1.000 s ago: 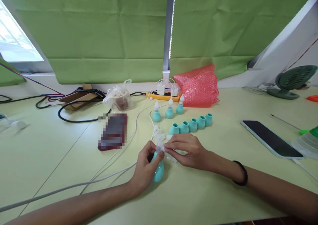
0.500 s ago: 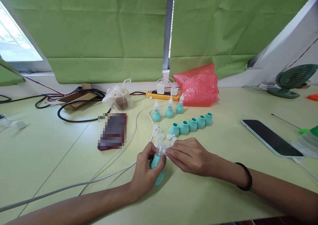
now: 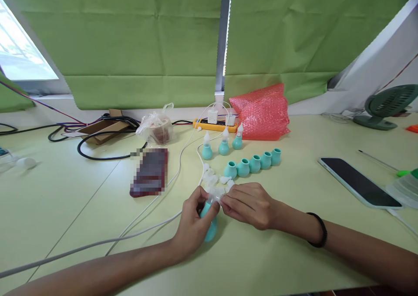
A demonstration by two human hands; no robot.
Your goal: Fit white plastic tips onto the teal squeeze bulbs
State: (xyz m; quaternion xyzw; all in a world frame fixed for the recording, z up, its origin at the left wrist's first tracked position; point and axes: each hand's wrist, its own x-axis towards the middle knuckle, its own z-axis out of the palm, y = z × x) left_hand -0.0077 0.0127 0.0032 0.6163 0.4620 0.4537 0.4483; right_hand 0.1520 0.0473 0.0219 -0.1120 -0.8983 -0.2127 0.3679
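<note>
My left hand (image 3: 197, 222) is wrapped round a teal rubber bulb (image 3: 211, 230), its neck tilted away from me. A clear plastic piece (image 3: 215, 194) sits at the neck of this bulb. My right hand (image 3: 250, 205) pinches the side of that clear piece, fingertips close to my left thumb. Just beyond the hands lie several loose clear and white plastic parts (image 3: 210, 177). Farther back, several open teal bulbs (image 3: 243, 167) stand in a slanting row. Behind them are three teal bulbs with clear pointed nozzles (image 3: 224, 146), like small nasal aspirators.
A phone (image 3: 359, 182) lies at right near a green fan (image 3: 382, 106). A dark red phone-like slab (image 3: 149, 173) lies left of centre. White cables (image 3: 137, 233) cross the left side. Behind are an orange power strip (image 3: 209, 125), pink bubble wrap (image 3: 263, 115) and a bagged tape roll (image 3: 160, 132).
The clear piece stands lower at the bulb's neck, and my right fingers have shifted slightly with it. My left hand keeps its hold on the bulb. The view has moved slightly.
</note>
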